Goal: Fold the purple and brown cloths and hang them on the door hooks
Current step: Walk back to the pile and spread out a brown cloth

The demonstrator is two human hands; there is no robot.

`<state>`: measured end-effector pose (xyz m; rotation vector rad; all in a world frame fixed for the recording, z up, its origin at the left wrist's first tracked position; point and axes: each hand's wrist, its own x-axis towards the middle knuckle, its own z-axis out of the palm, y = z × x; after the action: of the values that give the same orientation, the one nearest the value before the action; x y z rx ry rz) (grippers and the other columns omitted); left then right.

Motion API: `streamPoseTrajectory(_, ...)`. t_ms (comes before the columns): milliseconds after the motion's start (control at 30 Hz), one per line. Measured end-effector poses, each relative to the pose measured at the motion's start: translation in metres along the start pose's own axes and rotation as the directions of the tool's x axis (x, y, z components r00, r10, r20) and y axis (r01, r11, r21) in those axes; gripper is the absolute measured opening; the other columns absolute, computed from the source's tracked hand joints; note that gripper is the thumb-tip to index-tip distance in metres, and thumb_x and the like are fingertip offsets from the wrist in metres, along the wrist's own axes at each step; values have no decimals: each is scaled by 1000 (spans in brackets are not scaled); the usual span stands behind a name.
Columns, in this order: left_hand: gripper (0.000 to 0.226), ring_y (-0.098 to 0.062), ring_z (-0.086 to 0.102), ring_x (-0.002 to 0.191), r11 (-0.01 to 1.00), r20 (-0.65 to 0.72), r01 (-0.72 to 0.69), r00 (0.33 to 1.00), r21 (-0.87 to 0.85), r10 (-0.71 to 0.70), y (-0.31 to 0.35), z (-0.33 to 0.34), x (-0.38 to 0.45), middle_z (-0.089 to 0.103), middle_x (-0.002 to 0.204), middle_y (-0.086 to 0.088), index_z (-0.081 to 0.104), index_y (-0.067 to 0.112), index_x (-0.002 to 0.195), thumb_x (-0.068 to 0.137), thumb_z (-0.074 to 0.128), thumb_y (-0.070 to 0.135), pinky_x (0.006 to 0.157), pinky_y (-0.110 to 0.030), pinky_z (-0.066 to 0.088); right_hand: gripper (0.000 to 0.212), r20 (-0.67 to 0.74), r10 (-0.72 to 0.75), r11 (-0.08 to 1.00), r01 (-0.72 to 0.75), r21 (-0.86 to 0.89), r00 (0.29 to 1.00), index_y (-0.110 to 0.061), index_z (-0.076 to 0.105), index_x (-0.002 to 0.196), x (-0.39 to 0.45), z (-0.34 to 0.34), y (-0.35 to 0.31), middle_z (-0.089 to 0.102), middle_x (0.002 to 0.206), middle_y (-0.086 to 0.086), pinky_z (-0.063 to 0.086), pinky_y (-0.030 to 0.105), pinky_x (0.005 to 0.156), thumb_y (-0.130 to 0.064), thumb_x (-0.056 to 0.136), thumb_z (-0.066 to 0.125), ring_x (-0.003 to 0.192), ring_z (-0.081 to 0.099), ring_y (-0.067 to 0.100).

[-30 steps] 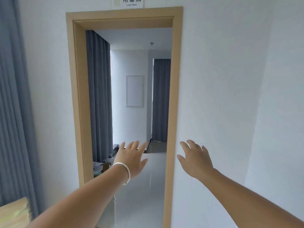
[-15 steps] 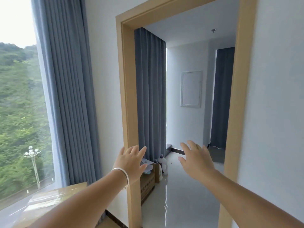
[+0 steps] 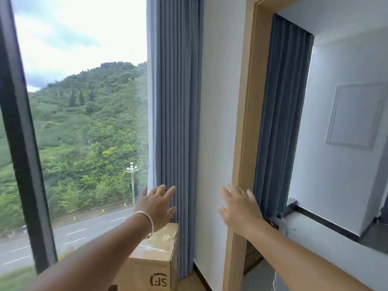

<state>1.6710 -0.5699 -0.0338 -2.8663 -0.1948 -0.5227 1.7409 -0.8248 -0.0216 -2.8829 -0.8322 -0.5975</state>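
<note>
Evidently, the view is swung left from the doorway to the window; no cloth or hook is in sight.
Both grips are released: left hand and right hand are held out with fingers spread, holding nothing. Cloth position, heading and long axis cannot be determined; folding is judged not yet begun. A cardboard box is noted beside the curtain.

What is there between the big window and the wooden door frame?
In the head view, a pleated blue curtain hangs beside the window, then a strip of white wall reaches the door frame.
</note>
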Motion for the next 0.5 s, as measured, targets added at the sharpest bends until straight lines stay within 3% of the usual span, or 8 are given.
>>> streamPoseTrajectory(200,69,-22,26,143,976,-57,218,974,11,-217,-119,33,56,24,158,-3,6,32,153,94,25,62,116,-48,18,58,-11,-172,985,172,28,985,-26,19,150,112,29,-70,19,158,2,12,46,118,-48,99,35,143,23,21)
streamPoseTrajectory(500,69,-18,24,143,920,53,389,919,44,-391,-232,108,43,24,157,-1,8,31,153,95,29,60,117,-47,15,57,33,-375,926,373,58,926,-29,20,149,221,101,-183,19,157,-1,10,46,119,-48,98,38,143,21,18)
